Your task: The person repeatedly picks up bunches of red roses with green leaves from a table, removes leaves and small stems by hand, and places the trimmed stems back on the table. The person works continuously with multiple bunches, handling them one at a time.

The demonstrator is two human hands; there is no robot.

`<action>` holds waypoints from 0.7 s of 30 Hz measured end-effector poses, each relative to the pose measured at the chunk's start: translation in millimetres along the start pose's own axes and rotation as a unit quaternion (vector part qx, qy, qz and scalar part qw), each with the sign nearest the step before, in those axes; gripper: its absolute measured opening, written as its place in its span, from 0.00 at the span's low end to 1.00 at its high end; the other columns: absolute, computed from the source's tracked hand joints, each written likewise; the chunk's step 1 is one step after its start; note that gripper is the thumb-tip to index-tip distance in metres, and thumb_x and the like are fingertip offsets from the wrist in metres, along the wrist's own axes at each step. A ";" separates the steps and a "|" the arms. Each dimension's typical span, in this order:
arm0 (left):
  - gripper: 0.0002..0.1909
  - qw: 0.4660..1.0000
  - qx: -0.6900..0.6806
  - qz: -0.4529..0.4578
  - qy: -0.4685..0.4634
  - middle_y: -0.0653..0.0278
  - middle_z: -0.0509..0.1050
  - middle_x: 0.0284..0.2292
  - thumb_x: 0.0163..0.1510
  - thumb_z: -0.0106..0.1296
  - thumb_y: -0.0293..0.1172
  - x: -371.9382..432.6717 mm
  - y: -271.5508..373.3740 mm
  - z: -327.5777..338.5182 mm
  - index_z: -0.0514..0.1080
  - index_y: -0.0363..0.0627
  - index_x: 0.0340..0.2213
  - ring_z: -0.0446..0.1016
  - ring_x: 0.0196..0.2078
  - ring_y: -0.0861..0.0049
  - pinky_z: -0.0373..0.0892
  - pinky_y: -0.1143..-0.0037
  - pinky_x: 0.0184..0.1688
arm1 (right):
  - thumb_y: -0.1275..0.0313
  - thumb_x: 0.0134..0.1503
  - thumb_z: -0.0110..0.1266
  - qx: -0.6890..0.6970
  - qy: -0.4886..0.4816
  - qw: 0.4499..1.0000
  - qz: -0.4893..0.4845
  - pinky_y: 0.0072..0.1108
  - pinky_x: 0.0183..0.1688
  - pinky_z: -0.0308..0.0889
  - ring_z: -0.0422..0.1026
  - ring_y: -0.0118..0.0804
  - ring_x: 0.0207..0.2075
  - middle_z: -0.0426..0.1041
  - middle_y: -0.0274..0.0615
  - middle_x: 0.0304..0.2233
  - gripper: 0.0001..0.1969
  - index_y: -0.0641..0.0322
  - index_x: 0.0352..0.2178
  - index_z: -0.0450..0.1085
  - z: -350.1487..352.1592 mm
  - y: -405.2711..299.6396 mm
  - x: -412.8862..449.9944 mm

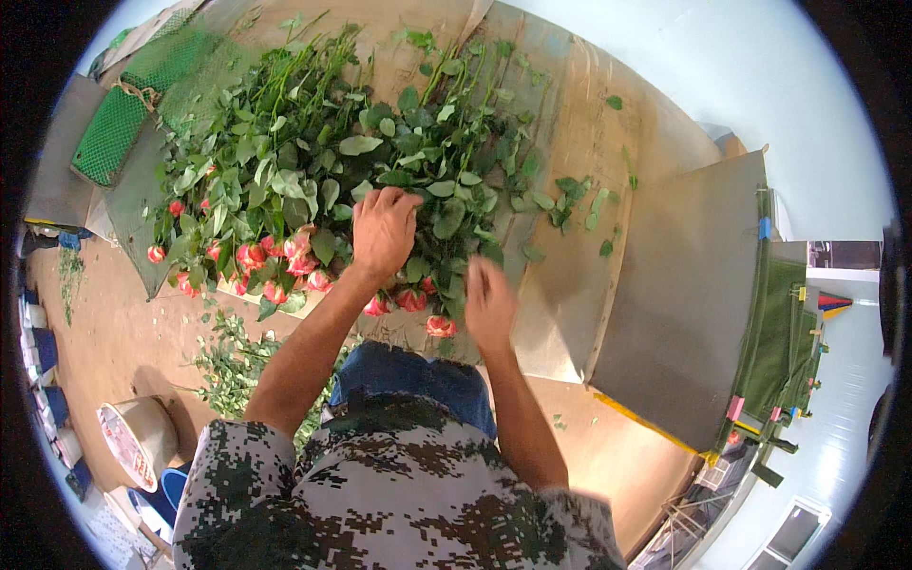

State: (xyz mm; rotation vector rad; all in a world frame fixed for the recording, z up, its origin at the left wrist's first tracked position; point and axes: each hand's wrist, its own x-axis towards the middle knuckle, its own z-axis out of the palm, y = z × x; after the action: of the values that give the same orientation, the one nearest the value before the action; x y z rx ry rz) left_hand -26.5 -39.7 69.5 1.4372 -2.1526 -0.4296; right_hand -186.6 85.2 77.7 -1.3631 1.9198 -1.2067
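A heap of cut roses with leafy green stems lies on the worktable (570, 285), the stem ends pointing to the far side. Their pink-red rose blooms (251, 256) hang toward the near edge. Over the leaves at the middle of the heap is my left hand (386, 231), fingers curled down; whether they grip a stem is hidden. My right hand (490, 299), blurred, is at the heap's near right side beside a pink-red rose bloom (441, 326). Its fingers are bent, and I cannot tell if anything is between them.
Loose rose leaves (570, 199) lie right of the heap. Green plastic netting (110, 135) is at the table's far left. A grey panel (677, 306) stands at the right. Leafy cuttings (239, 363) and a round bin (146, 434) are on the floor at the left.
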 end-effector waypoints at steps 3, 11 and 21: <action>0.10 0.989 -0.134 -0.062 -0.021 0.51 0.73 0.30 0.51 0.47 0.32 -3.4 2.6 -1.1 0.69 0.44 0.36 0.72 0.33 0.53 0.68 0.64 0.37 | 0.62 0.56 0.52 -0.116 -0.032 0.992 0.027 0.32 0.36 0.68 0.72 0.48 0.36 0.72 0.52 0.35 0.20 0.70 0.42 0.65 48.5 -5.4 74.9; 0.13 0.987 -0.121 -0.104 -0.023 0.50 0.73 0.34 0.50 0.49 0.30 -18.8 -26.6 6.6 0.66 0.40 0.38 0.71 0.38 0.53 0.67 0.62 0.41 | 0.62 0.51 0.56 -0.171 -0.130 0.950 0.225 0.39 0.49 0.63 0.58 0.54 0.55 0.58 0.60 0.51 0.35 0.71 0.54 0.53 78.7 21.7 101.5; 0.12 0.965 -0.187 -0.142 -0.114 0.54 0.74 0.38 0.54 0.47 0.33 0.9 29.8 -19.7 0.71 0.41 0.38 0.73 0.39 0.58 0.67 0.70 0.40 | 0.63 0.51 0.50 0.425 -0.111 0.836 0.330 0.29 0.36 0.65 0.70 0.38 0.36 0.70 0.44 0.39 0.25 0.69 0.48 0.62 9.7 132.4 87.7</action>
State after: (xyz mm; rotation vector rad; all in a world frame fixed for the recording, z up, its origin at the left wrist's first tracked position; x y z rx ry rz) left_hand -38.1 -28.5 101.3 1.5315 -1.8952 -1.0923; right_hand -276.7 15.5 -33.3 -0.2976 1.2251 -1.2121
